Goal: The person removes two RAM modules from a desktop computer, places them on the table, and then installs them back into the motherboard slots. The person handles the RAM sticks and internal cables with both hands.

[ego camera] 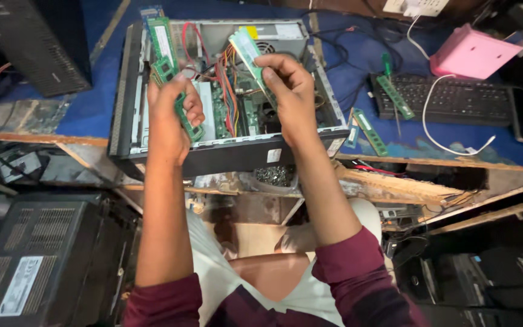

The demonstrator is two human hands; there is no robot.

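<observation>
A: Head view: left hand (167, 118) is clenched around a few green RAM sticks (171, 66), which stand up out of the fist. Right hand (289, 85) pinches a single stick (246, 51) between thumb and fingers, its top end tilted toward the left hand.

B: Where relative to the case (328, 91)?

A: Both hands hover over the open case on the blue table (92, 112), above the board (222, 112). Neither touches it.

B: Step?

A: Looks like sorting or checking sticks, none seated. Seating one likely needs notch lined up with the slot, pressed straight down. Slots are hidden by cables (230, 91), can't tell if they're free.

B: Others?

A: Two more modules (370, 130) lie right of the case, one on the keyboard (455, 100).
</observation>
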